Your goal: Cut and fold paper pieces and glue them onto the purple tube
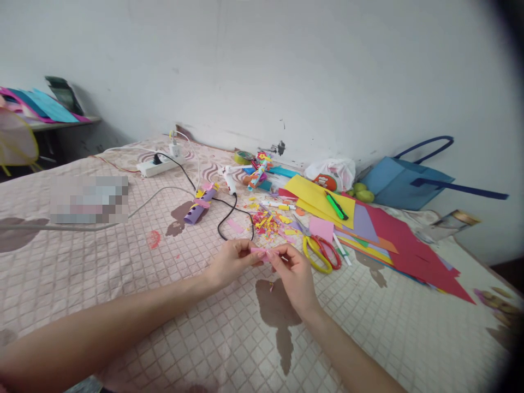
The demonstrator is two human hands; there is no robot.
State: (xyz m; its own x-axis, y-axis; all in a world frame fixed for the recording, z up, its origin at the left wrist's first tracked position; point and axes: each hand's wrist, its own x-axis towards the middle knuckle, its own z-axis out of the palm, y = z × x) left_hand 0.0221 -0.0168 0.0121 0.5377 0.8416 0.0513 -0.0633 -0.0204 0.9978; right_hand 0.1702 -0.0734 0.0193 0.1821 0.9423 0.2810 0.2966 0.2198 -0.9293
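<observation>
Between my two hands is a small piece of pink paper (262, 252), pinched at both ends. My left hand (233, 263) grips its left end with thumb and fingers. On the other end, my right hand (292, 271) has its thumb pressed against the paper. Just right of my right hand lie scissors (317, 254) with yellow and red handles. Beyond my hands is a heap of colored paper scraps (268, 225). A purple paper roll (200, 204) with a pink band and yellow bits rests to the left of the heap.
A white glue gun (229, 180) with a black cord lies behind the scraps. Farther left is a power strip (160, 165). Colored paper sheets (393, 240) with a green cutter (335, 206) spread on the right, before a blue bag (403, 180). A wall stands behind.
</observation>
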